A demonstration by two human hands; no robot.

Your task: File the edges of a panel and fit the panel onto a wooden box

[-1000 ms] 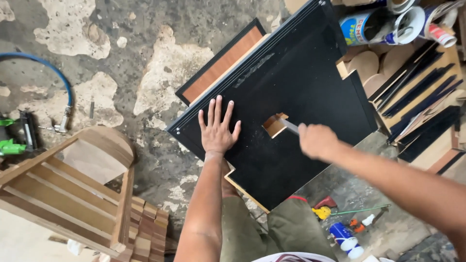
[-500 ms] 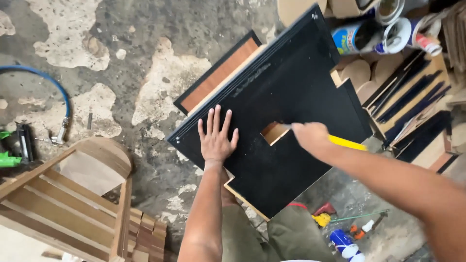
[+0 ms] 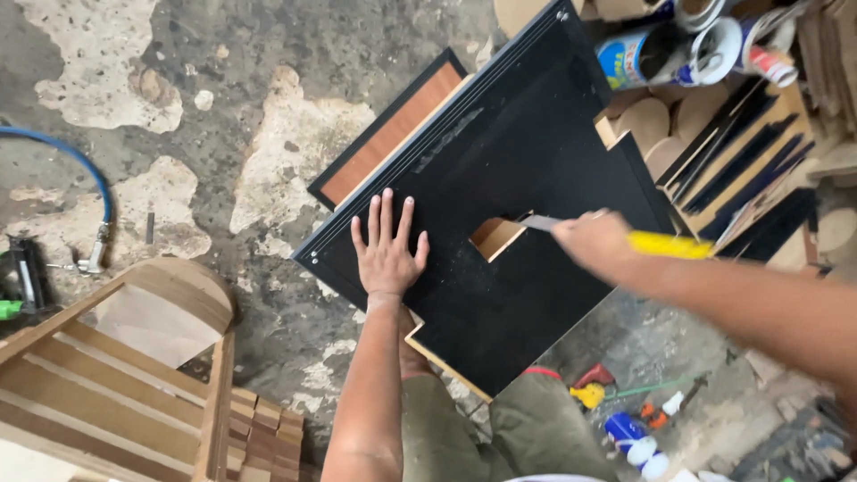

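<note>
A large black board (image 3: 527, 170) with a square hole (image 3: 495, 236) lies tilted over my knees and the floor. My left hand (image 3: 386, 250) rests flat on it, fingers spread, left of the hole. My right hand (image 3: 594, 243) grips a tool with a yellow handle (image 3: 669, 245); its flat metal blade (image 3: 540, 222) reaches the hole's upper right edge. Bare wood shows inside the hole.
A black-framed brown panel (image 3: 388, 134) lies under the board. Paint cans (image 3: 678, 49) and black strips (image 3: 750, 152) sit at upper right. A wooden chair frame (image 3: 116, 357) stands lower left, a blue hose (image 3: 80, 170) at left, small bottles and tools (image 3: 625, 419) by my leg.
My right hand has drawn back to the right from the hole, showing the yellow handle and blade. My left hand stays flat on the board.
</note>
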